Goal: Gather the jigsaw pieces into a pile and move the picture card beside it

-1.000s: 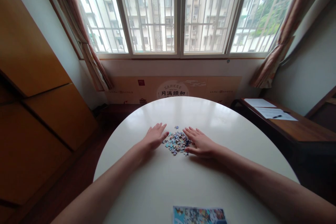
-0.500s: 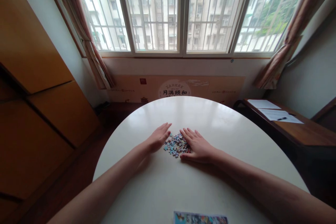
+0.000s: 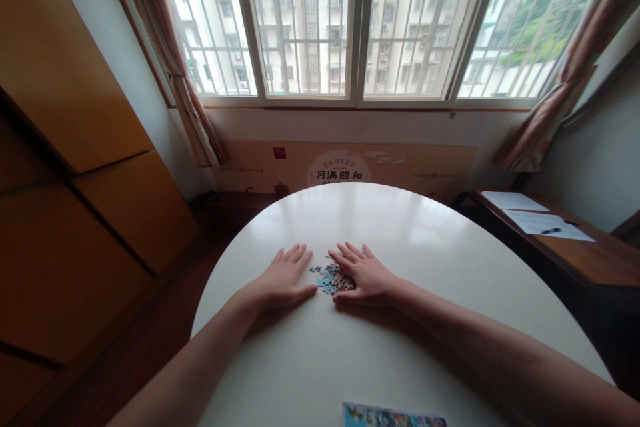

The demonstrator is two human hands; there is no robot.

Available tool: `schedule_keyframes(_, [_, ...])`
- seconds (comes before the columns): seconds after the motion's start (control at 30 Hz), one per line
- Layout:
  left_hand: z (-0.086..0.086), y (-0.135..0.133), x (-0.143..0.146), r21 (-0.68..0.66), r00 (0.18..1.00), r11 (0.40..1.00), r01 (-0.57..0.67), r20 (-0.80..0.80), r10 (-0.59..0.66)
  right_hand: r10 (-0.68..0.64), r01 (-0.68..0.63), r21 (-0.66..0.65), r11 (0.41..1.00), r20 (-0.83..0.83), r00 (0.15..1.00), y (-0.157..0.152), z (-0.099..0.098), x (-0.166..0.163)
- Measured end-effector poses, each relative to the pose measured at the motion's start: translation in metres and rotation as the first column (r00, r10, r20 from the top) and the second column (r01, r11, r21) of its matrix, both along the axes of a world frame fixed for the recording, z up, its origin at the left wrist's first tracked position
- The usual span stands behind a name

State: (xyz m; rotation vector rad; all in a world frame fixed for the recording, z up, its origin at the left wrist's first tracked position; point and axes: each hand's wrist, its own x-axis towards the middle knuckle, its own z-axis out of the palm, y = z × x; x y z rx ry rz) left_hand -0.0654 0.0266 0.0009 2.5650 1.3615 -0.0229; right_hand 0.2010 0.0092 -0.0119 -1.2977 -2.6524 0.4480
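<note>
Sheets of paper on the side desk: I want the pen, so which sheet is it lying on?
The nearer, right-hand sheet; the dark pen rests on it. The farther sheet, closer to the window, is bare.

Small heap of jigsaw pieces (image 3: 329, 277) lies on the round white table (image 3: 400, 227), approx. mid-table, a bit toward the near side. Pieces are tiny, mixed blue, pink & white, loose, none visibly joined, some overlapping. Heap is squeezed narrow, w/ a few strays at its far edge. Right part is hidden under a flat palm; left edge sits just beside the other palm's thumb.
</note>
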Motion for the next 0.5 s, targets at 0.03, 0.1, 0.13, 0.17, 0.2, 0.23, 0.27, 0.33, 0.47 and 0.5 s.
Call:
schedule_keyframes(0.03, [0.0,-0.005,0.005,0.005,0.999,1.0,0.002,-0.04,-0.002,-0.008,0.008,0.002,1.0,-0.002,1.0,0.0,-0.001,-0.001])
schedule_keyframes(0.1, [-0.001,-0.011,0.014,0.028,0.997,0.999,-0.025,-0.069,0.027,-0.023,0.023,0.006,1.0,-0.007,1.0,0.001,-0.002,-0.004])
schedule_keyframes(0.13, [-0.002,-0.013,0.018,0.04,0.997,0.998,-0.038,-0.072,0.041,-0.031,0.031,0.007,0.999,-0.009,0.999,0.002,-0.002,-0.007])
schedule_keyframes(0.17, [-0.002,-0.014,0.022,0.051,0.996,0.998,-0.045,-0.07,0.049,-0.036,0.036,0.006,0.999,-0.01,0.999,0.003,-0.002,-0.009])
schedule_keyframes(0.2, [-0.003,-0.014,0.025,0.06,0.997,0.997,-0.044,-0.067,0.048,-0.038,0.038,0.005,0.999,-0.011,0.999,0.004,-0.002,-0.012])
schedule_keyframes(0.23, [-0.004,-0.015,0.027,0.065,0.997,0.997,-0.037,-0.063,0.041,-0.04,0.04,0.003,0.999,-0.01,0.999,0.005,-0.001,-0.014])
schedule_keyframes(0.27, [-0.004,-0.014,0.028,0.067,0.998,0.997,-0.029,-0.059,0.033,-0.041,0.041,0.002,0.999,-0.01,0.999,0.005,-0.001,-0.016])
schedule_keyframes(0.33, [-0.005,-0.012,0.028,0.063,0.998,0.998,-0.024,-0.049,0.027,-0.045,0.046,0.004,0.999,-0.014,0.999,0.005,0.0,-0.018])
schedule_keyframes(0.47, [-0.009,-0.002,0.023,0.068,0.999,0.997,-0.043,-0.022,0.045,-0.056,0.057,0.021,0.998,-0.037,0.998,0.0,0.0,-0.012])
schedule_keyframes(0.5, [-0.01,0.002,0.023,0.075,0.999,0.996,-0.046,-0.017,0.047,-0.061,0.062,0.025,0.998,-0.041,0.997,-0.002,-0.001,-0.009])
